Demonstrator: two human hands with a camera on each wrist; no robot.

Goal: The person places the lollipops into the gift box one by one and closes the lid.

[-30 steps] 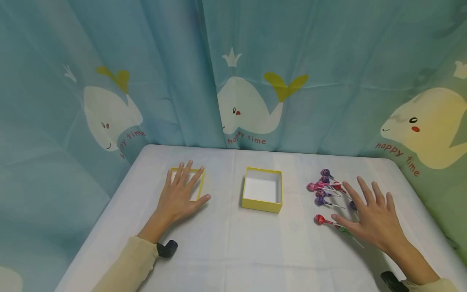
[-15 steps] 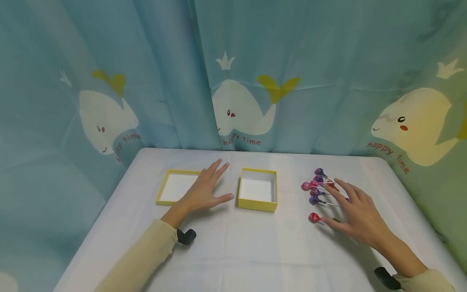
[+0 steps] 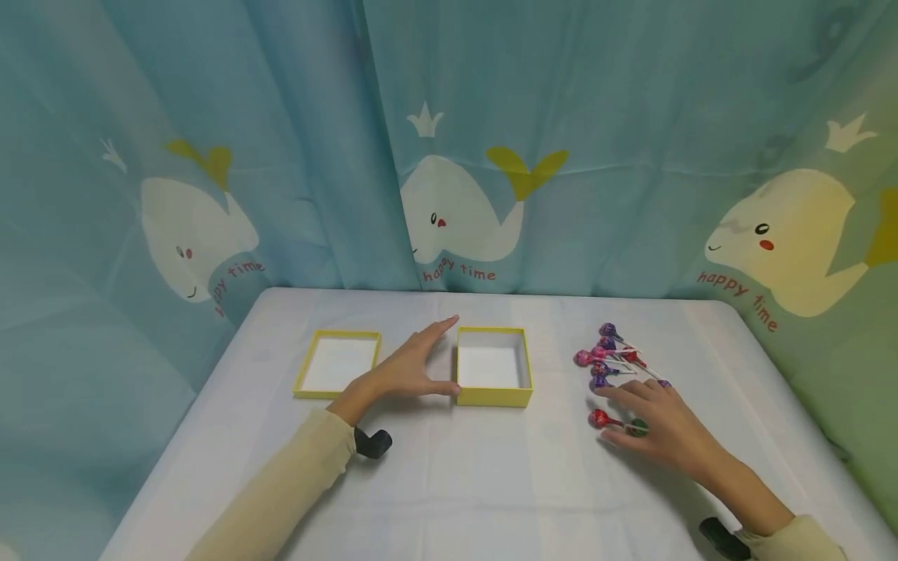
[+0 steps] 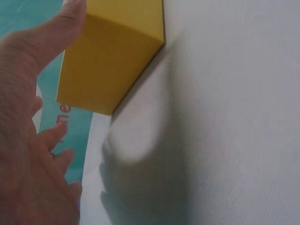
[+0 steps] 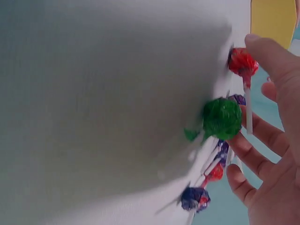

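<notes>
Moved since the earlier frame, head view: left hand (image 3: 403, 369), now at the yellow box (image 3: 494, 398), fingers spread, holding nothing; right hand (image 3: 662, 428), now at the green lollipop (image 3: 637, 427). Left wrist: thumb by the box's corner (contact cannot be told), best kept light. Right wrist: fingers parted, gripping nothing; lollipop best pinched singly.

A long, pale beige fabric sleeve (image 3: 284, 487), softly creased, covers the left forearm and ends in a plain edge at the wrist, leaving the left hand (image 3: 407, 368) bare. A small, black, rounded, elbow-shaped device (image 3: 372, 444) juts out by that edge. On the right, a matching pale beige fabric cuff (image 3: 796, 540) meets the bare right wrist, with a short, black, blunt-ended, tube-shaped device (image 3: 724, 538) beside it
</notes>
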